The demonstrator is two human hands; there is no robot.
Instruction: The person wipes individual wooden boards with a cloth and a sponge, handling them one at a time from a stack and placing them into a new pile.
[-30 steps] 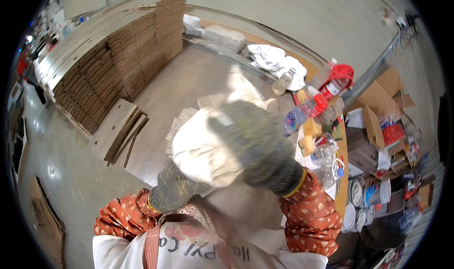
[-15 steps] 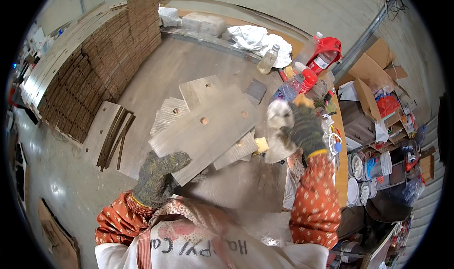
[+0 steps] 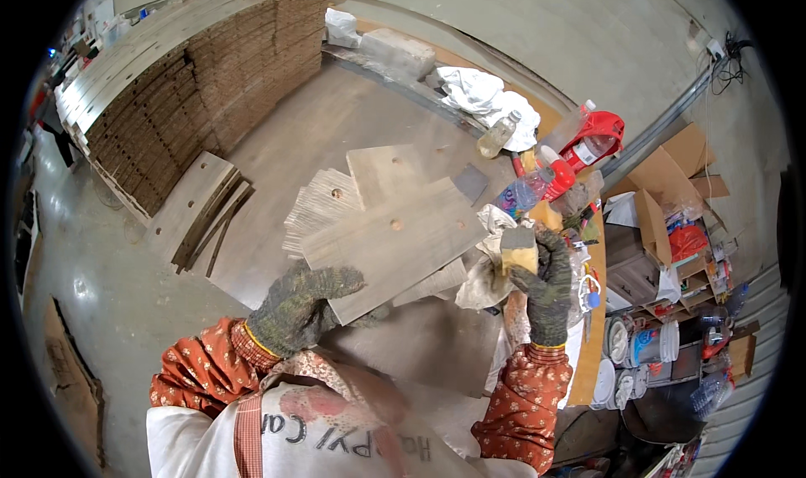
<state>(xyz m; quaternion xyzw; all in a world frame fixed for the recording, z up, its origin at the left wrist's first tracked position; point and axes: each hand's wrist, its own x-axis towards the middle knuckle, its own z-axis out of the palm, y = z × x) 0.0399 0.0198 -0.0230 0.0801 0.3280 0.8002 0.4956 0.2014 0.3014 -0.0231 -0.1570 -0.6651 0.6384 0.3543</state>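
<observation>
My left hand (image 3: pixel 295 310), in a dark grey-green knit glove, is closed on the near-left end of a flat grey wood-grain board (image 3: pixel 382 255) with two round holes. That board lies slanted over several smaller wood-grain pieces (image 3: pixel 323 201). At the board's right, my gloved right hand (image 3: pixel 550 289) pinches a sanding sponge (image 3: pixel 518 249), yellow with a grey face, between thumb and fingers. A crumpled off-white cloth (image 3: pixel 483 285) lies between the sponge and the board's right end, touching or very near both.
Tall stacks of boards (image 3: pixel 235 66) stand at the far left, with a few curved strips (image 3: pixel 222 226) beside them. Bottles (image 3: pixel 499 133), a white cloth bundle (image 3: pixel 478 91) and a grey square pad (image 3: pixel 470 182) lie toward the back right. Cardboard boxes (image 3: pixel 663 175) and buckets (image 3: pixel 659 344) stand farther right.
My right hand has let go of the off-white cloth and now holds the sanding sponge. My left hand keeps its grip on the board. The whole view has shifted slightly.
</observation>
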